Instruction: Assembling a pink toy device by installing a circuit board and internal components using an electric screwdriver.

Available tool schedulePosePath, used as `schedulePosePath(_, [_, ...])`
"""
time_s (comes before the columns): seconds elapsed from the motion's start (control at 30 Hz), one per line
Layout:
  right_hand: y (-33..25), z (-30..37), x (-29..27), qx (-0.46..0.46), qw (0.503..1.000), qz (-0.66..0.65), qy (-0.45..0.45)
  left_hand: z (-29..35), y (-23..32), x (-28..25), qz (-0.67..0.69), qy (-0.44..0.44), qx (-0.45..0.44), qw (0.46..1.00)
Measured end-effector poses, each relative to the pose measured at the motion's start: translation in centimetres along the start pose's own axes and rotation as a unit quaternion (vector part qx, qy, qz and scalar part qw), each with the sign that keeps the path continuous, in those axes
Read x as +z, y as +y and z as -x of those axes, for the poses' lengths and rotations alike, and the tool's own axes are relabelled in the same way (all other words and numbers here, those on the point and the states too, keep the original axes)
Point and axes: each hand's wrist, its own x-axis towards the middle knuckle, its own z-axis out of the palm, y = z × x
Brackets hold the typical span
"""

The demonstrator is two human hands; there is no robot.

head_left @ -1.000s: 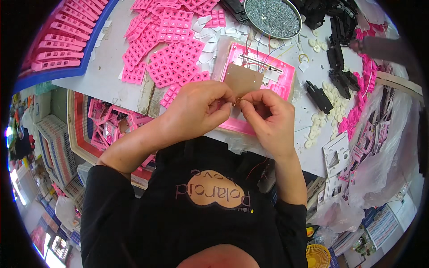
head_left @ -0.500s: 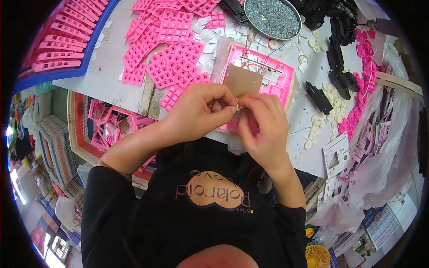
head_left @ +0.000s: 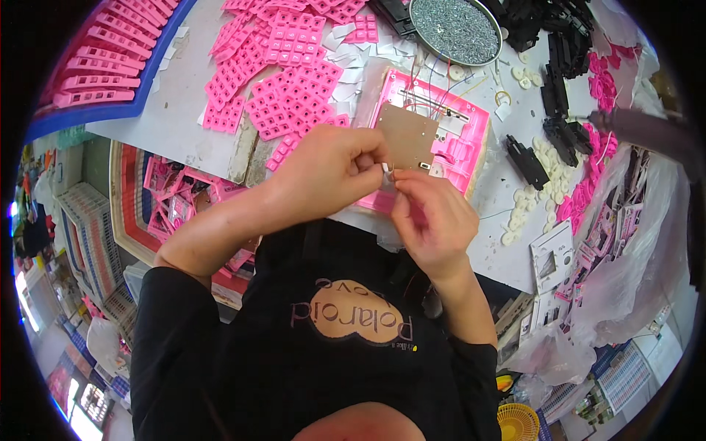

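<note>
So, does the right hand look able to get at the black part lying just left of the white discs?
Probably yes: nothing bulky seems to stand on the tabletop between the right hand and the black part.

Bright, diffuse light covers the worktop [head_left: 180, 110], and shadows are soft; as I look on, glare is confined to the overexposed window [head_left: 92, 403] at lower left and sheen on the plastic sheeting [head_left: 621, 287]. Straight edges bow toward the blackened rim. Detail softens at the small white part [head_left: 385, 168] between the hands [head_left: 331, 167].
</note>
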Motion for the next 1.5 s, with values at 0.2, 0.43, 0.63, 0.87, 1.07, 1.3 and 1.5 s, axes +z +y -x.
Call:
schedulePosePath(0.2, [-0.1, -0.7, -0.3, -0.074, 0.994, 0.043, -0.065, -1.3, 0.9, -1.9, 0.159, -0.115, -0.098, 0.976])
schedulePosePath(0.43, [0.1, -0.7, -0.5, -0.045, 0.997, 0.024, -0.051, -0.9, 2.5, -3.3, 0.098, -0.158, -0.108, 0.977])
schedulePosePath(0.63, [0.0, 0.0, -0.4, 0.059, 0.995, -0.068, -0.047, -0.7, 0.5, -2.1, 0.083, -0.126, -0.001, 0.988])
schedulePosePath(0.87, [-0.3, -0.4, -1.0, -0.041, 0.995, -0.016, -0.088, -0.9, -0.1, -1.7, 0.174, -0.142, -0.022, 0.974])
schedulePosePath(1.07, [0.0, 0.1, -0.4, -0.054, 0.989, 0.109, -0.084, -1.1, 0.3, -1.5, -0.087, -0.057, 0.148, 0.983])
schedulePosePath(1.3, [-0.2, -0.1, -0.1, -0.062, 0.977, 0.150, -0.139, -0.3, -2.0, 0.0, -0.195, 0.050, 0.281, 0.938])
schedulePosePath(1.5, [-1.9, -1.0, -0.9, -0.061, 0.942, 0.226, -0.239, -0.3, -2.5, 0.7, -0.175, 0.069, 0.285, 0.940])
